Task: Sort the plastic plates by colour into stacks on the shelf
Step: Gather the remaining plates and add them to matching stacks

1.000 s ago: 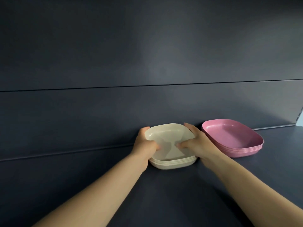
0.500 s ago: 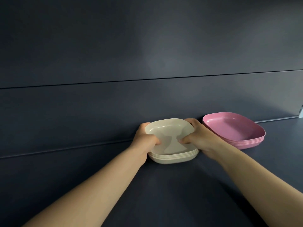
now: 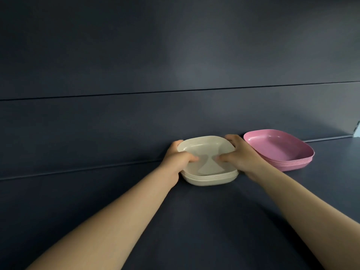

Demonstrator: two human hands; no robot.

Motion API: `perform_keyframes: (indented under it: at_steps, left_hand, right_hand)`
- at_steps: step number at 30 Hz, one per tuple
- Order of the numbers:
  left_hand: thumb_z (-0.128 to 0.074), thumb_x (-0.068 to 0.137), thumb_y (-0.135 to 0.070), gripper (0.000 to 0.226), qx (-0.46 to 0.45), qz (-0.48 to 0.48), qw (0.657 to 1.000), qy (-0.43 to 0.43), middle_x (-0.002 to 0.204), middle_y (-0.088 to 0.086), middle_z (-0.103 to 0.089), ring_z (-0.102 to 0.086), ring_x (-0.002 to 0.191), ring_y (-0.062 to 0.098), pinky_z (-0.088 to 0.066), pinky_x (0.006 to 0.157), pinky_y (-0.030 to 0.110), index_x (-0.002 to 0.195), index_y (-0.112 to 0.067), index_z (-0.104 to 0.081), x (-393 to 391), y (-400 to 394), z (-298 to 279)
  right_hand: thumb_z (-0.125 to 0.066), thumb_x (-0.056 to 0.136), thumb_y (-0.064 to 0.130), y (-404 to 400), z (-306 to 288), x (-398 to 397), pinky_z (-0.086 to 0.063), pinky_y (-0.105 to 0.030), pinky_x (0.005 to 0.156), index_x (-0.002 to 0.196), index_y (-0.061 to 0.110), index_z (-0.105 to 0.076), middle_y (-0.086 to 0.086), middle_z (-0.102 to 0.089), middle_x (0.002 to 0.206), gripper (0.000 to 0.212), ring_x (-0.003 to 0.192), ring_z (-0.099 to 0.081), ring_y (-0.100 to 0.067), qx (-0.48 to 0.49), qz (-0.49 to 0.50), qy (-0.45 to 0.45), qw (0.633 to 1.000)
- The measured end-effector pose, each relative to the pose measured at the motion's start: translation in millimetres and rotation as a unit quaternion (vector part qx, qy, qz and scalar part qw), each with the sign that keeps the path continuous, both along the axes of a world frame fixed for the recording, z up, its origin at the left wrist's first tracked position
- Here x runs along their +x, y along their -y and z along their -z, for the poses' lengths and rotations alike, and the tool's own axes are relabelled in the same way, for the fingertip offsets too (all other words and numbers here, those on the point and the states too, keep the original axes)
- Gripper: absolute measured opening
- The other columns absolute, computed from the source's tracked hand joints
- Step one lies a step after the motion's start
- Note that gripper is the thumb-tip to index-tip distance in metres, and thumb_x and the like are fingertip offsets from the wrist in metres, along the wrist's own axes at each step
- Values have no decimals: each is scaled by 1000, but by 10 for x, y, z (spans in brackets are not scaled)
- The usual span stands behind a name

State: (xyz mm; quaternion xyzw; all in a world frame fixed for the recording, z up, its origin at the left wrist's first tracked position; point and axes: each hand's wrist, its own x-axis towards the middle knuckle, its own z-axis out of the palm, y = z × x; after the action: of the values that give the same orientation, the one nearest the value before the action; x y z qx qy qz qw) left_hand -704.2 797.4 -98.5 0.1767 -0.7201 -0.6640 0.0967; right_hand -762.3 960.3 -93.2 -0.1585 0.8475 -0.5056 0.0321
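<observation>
A stack of several cream plastic plates sits on the dark shelf, close to the back wall. My left hand grips the stack's left side, thumb curled over the rim into the top plate. My right hand grips the right side the same way, fingers wrapped behind the far corner. To the right, a stack of several pink plates rests on the shelf, a small gap apart from my right hand.
A dark panelled back wall rises directly behind both stacks. At the far right edge a pale bracket or wall end shows. Bare shelf surface lies left of the cream stack and in front of it.
The view has shifted, so both stacks sit a little higher in the frame. My hands keep the same grip on the cream stack.
</observation>
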Motion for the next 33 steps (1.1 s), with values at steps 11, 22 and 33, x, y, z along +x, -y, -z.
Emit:
perform_keyframes:
  at_steps: [11,22,33]
  left_hand:
    - [-69,85,-24,53,-262,129,951,100,134,3,-51,-49,122,17,-35,109,32,133,-23,-47,1011,1215,-652]
    - [-59,89,-41,57,-532,69,824,184,145,-4,-38,-42,129,17,-36,105,31,140,-29,-36,3419,2805,-1242]
    - [-59,88,-41,57,-565,-17,787,247,140,-3,-41,-45,123,19,-39,100,30,139,-25,-38,5909,4643,-1273]
  right_hand:
    - [-72,78,41,452,-598,796,-31,-30,105,134,21,-46,-1,-42,139,65,129,-38,-23,296,-78,-262,915]
    - [-64,81,53,2348,-1104,2706,-29,-37,111,139,27,-39,3,-34,146,68,138,-25,-19,328,-221,-294,870]
    - [-61,85,52,4426,-1152,4893,-27,-40,114,142,28,-33,4,-28,151,68,142,-19,-19,305,-324,-321,836]
